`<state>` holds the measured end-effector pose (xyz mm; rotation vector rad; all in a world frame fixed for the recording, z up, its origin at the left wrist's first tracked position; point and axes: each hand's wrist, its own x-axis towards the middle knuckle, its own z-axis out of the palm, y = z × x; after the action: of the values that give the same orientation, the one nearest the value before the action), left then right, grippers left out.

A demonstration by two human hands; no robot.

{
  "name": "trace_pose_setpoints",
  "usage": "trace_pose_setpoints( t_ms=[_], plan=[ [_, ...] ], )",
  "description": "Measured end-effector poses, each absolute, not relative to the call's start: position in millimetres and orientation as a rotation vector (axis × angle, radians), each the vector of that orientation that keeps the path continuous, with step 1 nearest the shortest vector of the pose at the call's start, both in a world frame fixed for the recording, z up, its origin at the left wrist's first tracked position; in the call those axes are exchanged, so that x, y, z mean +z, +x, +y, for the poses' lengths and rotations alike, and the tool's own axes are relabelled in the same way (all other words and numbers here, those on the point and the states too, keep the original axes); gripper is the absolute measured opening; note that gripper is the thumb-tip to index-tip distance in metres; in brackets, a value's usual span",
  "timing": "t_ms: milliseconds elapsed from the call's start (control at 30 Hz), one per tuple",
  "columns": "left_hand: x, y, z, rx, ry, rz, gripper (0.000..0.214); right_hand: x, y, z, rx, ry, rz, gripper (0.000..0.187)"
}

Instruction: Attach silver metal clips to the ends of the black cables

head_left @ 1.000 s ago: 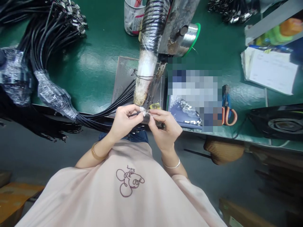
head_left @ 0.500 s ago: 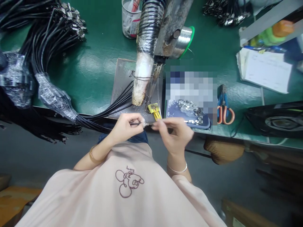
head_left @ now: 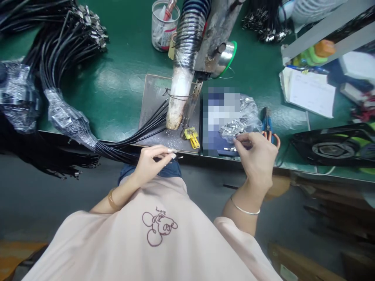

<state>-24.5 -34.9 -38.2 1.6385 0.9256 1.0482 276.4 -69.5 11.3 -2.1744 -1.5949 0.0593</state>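
Note:
My left hand pinches the end of a thin black cable at the bench's front edge, just below a grey metal plate. More black cables run from the plate off to the left. My right hand has its fingers curled at a heap of small shiny metal parts lying on plastic wrap. Whether a part sits between the fingertips is hidden. A small yellow clip lies on the plate between the two hands.
A wrapped hose and soldering fixture hang over the plate, with a solder spool behind. A clear cup stands at the back. Bundled black cables fill the left, scissors and papers the right, a black fan beyond.
My right hand has left the cable end and swung right to the heap of metal parts. My left hand has stayed put with the cable.

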Motion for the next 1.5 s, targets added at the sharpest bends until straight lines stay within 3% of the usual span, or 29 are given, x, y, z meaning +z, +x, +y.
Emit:
trace_pose_setpoints(
  t_ms=[133,300,467,633,733,800,933,1033,1233,1333,1500],
  plan=[
    [-30,-27,-4,1.204,2.221,1.121,0.018,3,286,-54,0.105,-2.225,-1.623,0.012],
    [-28,-21,20,0.835,2.520,1.274,0.025,4,285,-47,0.046,-2.206,-1.678,0.013],
    [-7,-32,12,0.752,2.275,0.985,0.014,4,287,-53,0.182,-2.097,-1.683,0.011],
    [14,-38,1,0.285,1.726,0.231,0.013,3,285,-52,0.266,-1.997,-1.678,0.010],
    [8,-30,-6,0.153,1.441,0.076,0.010,2,281,-50,0.241,-2.028,-1.692,0.011],
    [-1,-24,-14,0.233,1.347,0.249,0.006,3,280,-50,0.220,-2.045,-1.712,0.012],
    [-20,-18,-26,0.804,1.122,0.878,0.015,2,278,-53,0.206,-2.053,-1.738,0.012],
    [-23,-18,-27,1.032,0.994,1.022,0.023,-1,278,-53,0.226,-2.016,-1.713,0.010],
    [-12,-17,-14,0.927,0.782,0.897,0.035,1,271,-58,0.095,-1.989,-1.674,0.011],
    [-7,-14,-12,0.891,0.797,0.885,0.031,8,256,-67,0.034,-1.912,-1.527,0.011],
    [-1,-7,-12,0.841,0.938,0.884,0.021,14,207,-77,0.208,-1.649,-1.274,0.014]
  ],
)
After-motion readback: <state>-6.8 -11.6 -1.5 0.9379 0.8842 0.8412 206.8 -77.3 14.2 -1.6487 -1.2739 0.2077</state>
